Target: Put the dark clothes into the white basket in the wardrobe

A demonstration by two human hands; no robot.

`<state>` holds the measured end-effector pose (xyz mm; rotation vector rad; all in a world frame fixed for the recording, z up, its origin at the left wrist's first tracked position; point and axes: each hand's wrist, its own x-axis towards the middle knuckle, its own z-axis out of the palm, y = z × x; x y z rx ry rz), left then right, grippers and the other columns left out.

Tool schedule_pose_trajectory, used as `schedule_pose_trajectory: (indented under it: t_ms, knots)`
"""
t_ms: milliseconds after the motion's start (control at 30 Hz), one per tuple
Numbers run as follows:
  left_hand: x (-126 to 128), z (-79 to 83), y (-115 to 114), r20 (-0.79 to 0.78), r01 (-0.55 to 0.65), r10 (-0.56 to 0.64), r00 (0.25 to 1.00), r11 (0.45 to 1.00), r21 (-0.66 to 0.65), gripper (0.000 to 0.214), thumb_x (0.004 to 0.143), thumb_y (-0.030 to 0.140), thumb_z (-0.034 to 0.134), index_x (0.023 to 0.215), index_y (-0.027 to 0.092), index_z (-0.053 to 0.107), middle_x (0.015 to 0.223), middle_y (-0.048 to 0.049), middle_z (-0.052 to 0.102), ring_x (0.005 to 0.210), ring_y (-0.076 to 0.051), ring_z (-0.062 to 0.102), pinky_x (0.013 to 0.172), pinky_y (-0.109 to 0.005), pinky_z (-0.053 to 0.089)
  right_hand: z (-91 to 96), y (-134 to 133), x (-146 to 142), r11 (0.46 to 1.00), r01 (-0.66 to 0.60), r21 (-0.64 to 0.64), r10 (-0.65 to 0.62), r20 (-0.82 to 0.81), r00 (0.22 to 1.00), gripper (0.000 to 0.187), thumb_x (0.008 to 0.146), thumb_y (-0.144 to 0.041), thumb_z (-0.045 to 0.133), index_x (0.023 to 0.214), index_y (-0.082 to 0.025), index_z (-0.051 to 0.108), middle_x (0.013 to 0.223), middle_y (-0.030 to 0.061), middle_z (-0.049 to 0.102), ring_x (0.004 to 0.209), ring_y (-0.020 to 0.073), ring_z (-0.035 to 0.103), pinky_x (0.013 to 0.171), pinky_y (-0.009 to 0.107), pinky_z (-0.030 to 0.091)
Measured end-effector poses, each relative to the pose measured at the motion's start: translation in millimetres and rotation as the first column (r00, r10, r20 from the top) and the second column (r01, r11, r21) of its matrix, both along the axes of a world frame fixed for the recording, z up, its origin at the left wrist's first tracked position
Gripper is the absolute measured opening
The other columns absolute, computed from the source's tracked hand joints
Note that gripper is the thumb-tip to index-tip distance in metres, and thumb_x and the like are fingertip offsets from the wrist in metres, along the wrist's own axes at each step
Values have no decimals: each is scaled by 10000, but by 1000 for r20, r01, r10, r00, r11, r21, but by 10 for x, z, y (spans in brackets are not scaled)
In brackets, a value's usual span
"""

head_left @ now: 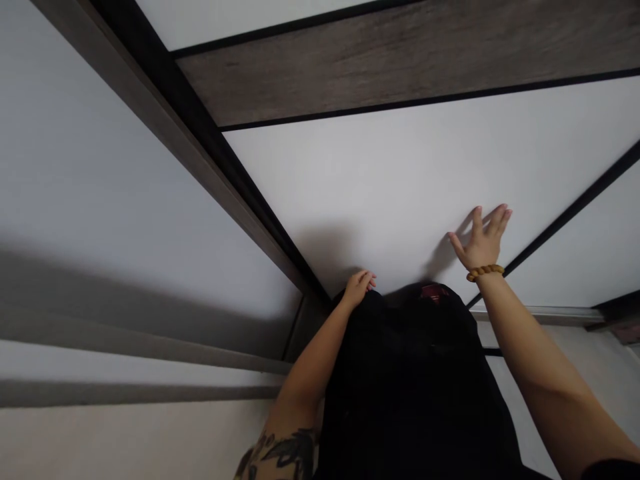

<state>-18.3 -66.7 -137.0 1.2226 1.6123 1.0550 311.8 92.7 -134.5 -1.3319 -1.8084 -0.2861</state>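
White panel (390, 187) | R hand (483, 243) spread on it | L hand (359, 287) maybe gripping black cloth (415, 373)

No legible text, brand or number anywhere; small red patch (434, 291) on black fabric (415, 387), too blurred to read.

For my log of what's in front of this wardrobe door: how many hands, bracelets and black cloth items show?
Hands: 2, left hand and right hand
Bracelet: 1
Black cloth: 1
Total: 4
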Motion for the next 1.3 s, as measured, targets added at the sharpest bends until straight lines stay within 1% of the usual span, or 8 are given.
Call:
schedule_pose_trajectory:
  t_ms: [300, 400, 500, 600, 767, 867, 1100, 1300]
  knots:
    - [284, -418, -181, 321, 146, -75, 944, 968, -203, 713, 913, 835, 401, 762, 171, 612, 581, -15, 619, 455, -105, 489, 498, -236, 372, 41, -164, -89, 995, -30, -91, 23, -80, 997, 946, 898, -620, 557, 1692, -232, 222, 1778, 172, -111, 1620, 509, -65, 1157, 815, 252]
    - [235, -491, -193, 396, 181, -84, 914, 960, -213, 744, 933, 861, 302, 716, 197, 559, 470, 32, 496, 376, -85, 330, 442, -219, 254, -38, -416, -173, 938, -227, -262, 129, -344, 930, 911, 873, -701, 557, 1612, -196, 383, 1726, 222, 205, 1597, 470, 170, 1155, 723, 358]
    - [216, -550, -169, 479, 253, -125, 869, 943, -214, 776, 931, 889, 194, 627, 226, 459, 401, 66, 322, 365, -76, 188, 424, -212, 173, -288, -754, -327, 597, -644, -479, 108, -747, 656, 758, 866, -837, 494, 1233, -191, 642, 1158, 179, 686, 1105, 327, 648, 853, 484, 587]
    - [223, -584, -127, 557, 350, -180, 811, 912, -214, 810, 850, 973, 71, 558, 263, 328, 394, 70, 238, 369, -78, 158, 405, -216, 160, -612, -1029, -509, 229, -831, -506, -11, -856, 518, 849, 828, -990, 165, 696, -234, 528, 522, -3, 426, 484, 153, 438, 453, 294, 417]
    - [215, -623, -75, 618, 454, -233, 751, 861, -228, 844, 646, 1059, -101, 540, 294, 239, 392, 70, 196, 360, -78, 124, 381, -227, 109, -960, -1169, -635, -140, -880, -454, -67, -882, 466, 848, 719, -1032, -99, 552, -288, 273, 425, -73, 189, 370, 74, 139, 344, 234, 142]
    - [193, -641, -68, 619, 465, -235, 749, 853, -238, 851, 572, 1060, -159, 540, 300, 224, 397, 72, 180, 362, -78, 116, 384, -233, 93, -1026, -1137, -606, -253, -880, -401, -88, -897, 434, 849, 717, -1002, -171, 560, -289, 262, 413, -72, 181, 372, 74, 119, 346, 221, 108]
    - [198, -583, -77, 530, 427, -231, 816, 858, -284, 845, 592, 1064, -136, 548, 300, 223, 407, 71, 190, 378, -77, 131, 392, -235, 120, -1041, -1059, -522, -233, -889, -395, -85, -902, 423, 834, 697, -1006, -187, 572, -299, 237, 405, -70, 182, 378, 84, 148, 364, 231, 154]
    - [306, -586, -112, 284, 227, -142, 948, 929, -293, 760, 828, 987, 246, 545, 281, 257, 417, 85, 209, 380, -79, 168, 407, -222, 195, -1078, -1066, -595, 57, -818, -573, -34, -820, 572, 720, 796, -976, 306, 617, -280, 343, 437, -86, 238, 396, 108, 271, 429, 260, 291]
